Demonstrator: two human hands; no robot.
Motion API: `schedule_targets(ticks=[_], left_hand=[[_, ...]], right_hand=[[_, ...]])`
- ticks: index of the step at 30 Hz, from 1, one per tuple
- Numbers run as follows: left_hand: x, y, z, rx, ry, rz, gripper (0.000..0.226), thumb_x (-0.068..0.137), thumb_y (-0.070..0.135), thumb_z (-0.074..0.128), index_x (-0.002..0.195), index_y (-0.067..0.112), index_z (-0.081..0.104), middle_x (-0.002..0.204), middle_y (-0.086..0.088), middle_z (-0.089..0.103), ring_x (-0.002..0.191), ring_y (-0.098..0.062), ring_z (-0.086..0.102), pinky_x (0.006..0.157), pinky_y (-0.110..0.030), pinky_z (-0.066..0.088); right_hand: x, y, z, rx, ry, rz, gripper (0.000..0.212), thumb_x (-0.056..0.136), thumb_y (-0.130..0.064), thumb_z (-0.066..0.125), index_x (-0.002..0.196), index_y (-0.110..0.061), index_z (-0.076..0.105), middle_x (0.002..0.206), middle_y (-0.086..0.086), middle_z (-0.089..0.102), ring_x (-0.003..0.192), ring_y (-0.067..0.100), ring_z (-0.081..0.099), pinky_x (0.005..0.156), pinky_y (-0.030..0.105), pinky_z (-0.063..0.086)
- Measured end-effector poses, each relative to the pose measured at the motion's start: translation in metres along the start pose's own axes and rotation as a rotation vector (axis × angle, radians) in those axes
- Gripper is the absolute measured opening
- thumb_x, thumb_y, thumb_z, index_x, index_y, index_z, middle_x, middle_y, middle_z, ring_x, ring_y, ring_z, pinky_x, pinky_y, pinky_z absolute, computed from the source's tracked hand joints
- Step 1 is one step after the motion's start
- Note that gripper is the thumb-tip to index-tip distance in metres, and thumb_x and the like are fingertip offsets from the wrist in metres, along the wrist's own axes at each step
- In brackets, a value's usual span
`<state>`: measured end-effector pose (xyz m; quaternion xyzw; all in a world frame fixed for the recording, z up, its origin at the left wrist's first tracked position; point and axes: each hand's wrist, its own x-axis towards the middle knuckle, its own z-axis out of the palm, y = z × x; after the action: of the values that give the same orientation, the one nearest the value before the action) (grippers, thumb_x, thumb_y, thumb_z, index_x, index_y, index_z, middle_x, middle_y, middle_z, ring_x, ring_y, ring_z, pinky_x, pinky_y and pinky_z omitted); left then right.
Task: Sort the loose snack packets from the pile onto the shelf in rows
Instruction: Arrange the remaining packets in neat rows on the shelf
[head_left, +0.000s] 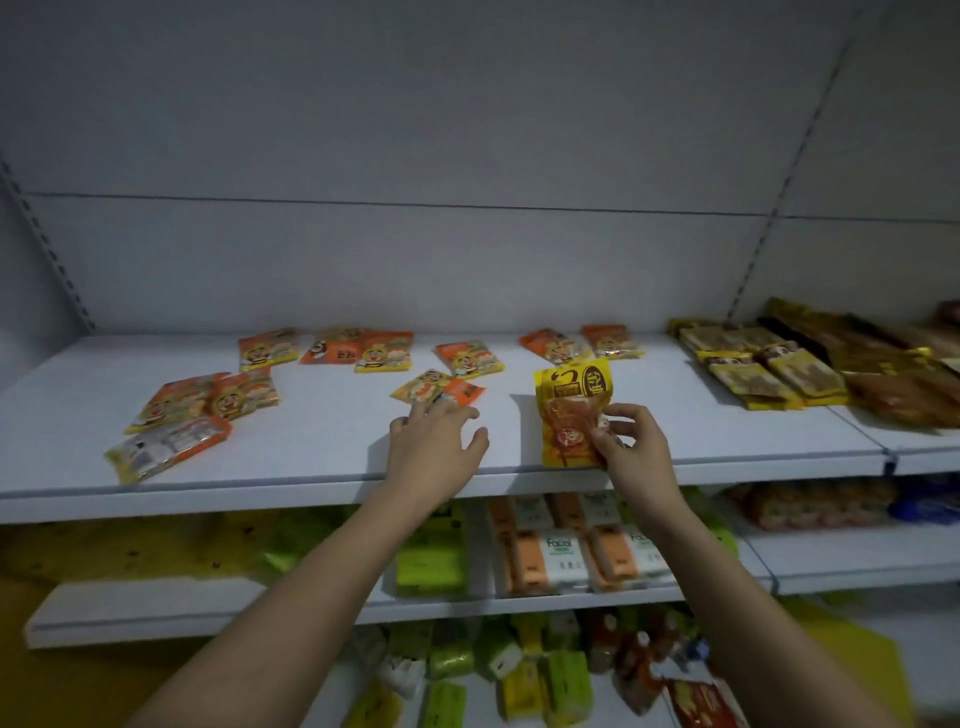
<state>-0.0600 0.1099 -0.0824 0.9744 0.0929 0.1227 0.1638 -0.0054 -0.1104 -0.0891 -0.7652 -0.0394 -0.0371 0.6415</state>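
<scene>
My right hand (631, 441) pinches the lower end of a yellow snack packet (571, 402) and holds it upright near the front of the white shelf (322, 431). My left hand (436, 441) stretches forward with spread fingers; its fingertips touch a small orange and yellow packet (436, 388) lying flat on the shelf. Several more orange and yellow packets lie scattered: two at the left (208, 397), one face down at the front left (166, 447), and others along the back (363, 348).
Brown and gold packets (769, 366) lie stacked on the shelf's right part. Below, a lower shelf holds orange and white packs (566, 556) and green packs (428, 569). More goods lie on the floor level. The shelf's back wall is a grey panel.
</scene>
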Motion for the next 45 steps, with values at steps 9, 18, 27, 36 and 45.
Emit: schedule_targets(ticks=[9,18,27,36,45], left_hand=[[0.004,0.196,0.073,-0.045,-0.128,0.165,0.042,0.102,0.046,0.041,0.139,0.033,0.053,0.146,0.005,0.051,0.135,-0.022,0.039,0.108,-0.041,0.032],[0.024,0.394,0.130,-0.023,-0.151,0.310,0.042,0.101,0.048,0.041,0.140,0.034,0.052,0.146,0.006,0.050,0.136,-0.020,0.039,0.107,-0.040,0.032],[0.074,0.458,0.164,0.038,-0.176,0.381,0.043,0.102,0.045,0.042,0.141,0.030,0.051,0.146,0.004,0.049,0.136,-0.020,0.037,0.109,-0.039,0.033],[0.203,0.521,0.206,-0.079,-0.120,0.438,0.045,0.101,0.036,0.048,0.143,0.019,0.052,0.145,-0.003,0.051,0.134,-0.023,0.046,0.107,-0.038,0.040],[0.275,0.552,0.247,0.190,-0.385,0.374,0.071,0.103,0.060,0.027,0.160,0.018,0.020,0.167,-0.008,0.015,0.153,-0.026,0.016,0.123,-0.047,0.013]], right_hand=[[0.012,0.035,-0.192,0.082,0.086,0.098,0.021,0.100,-0.015,0.056,0.119,-0.021,0.054,0.116,0.005,0.060,0.099,0.023,0.065,0.075,0.040,0.059],[0.038,0.049,-0.403,0.083,0.153,0.125,0.031,0.097,-0.006,0.060,0.124,-0.017,0.051,0.112,0.011,0.061,0.094,0.022,0.067,0.073,0.032,0.058],[0.097,0.083,-0.468,0.117,0.132,0.175,0.024,0.097,-0.004,0.059,0.119,-0.014,0.057,0.106,0.010,0.063,0.089,0.021,0.066,0.070,0.027,0.053],[0.237,0.060,-0.519,-0.024,0.168,0.107,0.029,0.095,-0.001,0.060,0.113,-0.023,0.063,0.116,0.012,0.063,0.100,0.026,0.067,0.078,0.032,0.057],[0.359,0.070,-0.518,-0.034,0.140,0.200,0.023,0.095,0.001,0.059,0.113,-0.013,0.062,0.113,0.018,0.065,0.095,0.028,0.067,0.087,0.044,0.058]])
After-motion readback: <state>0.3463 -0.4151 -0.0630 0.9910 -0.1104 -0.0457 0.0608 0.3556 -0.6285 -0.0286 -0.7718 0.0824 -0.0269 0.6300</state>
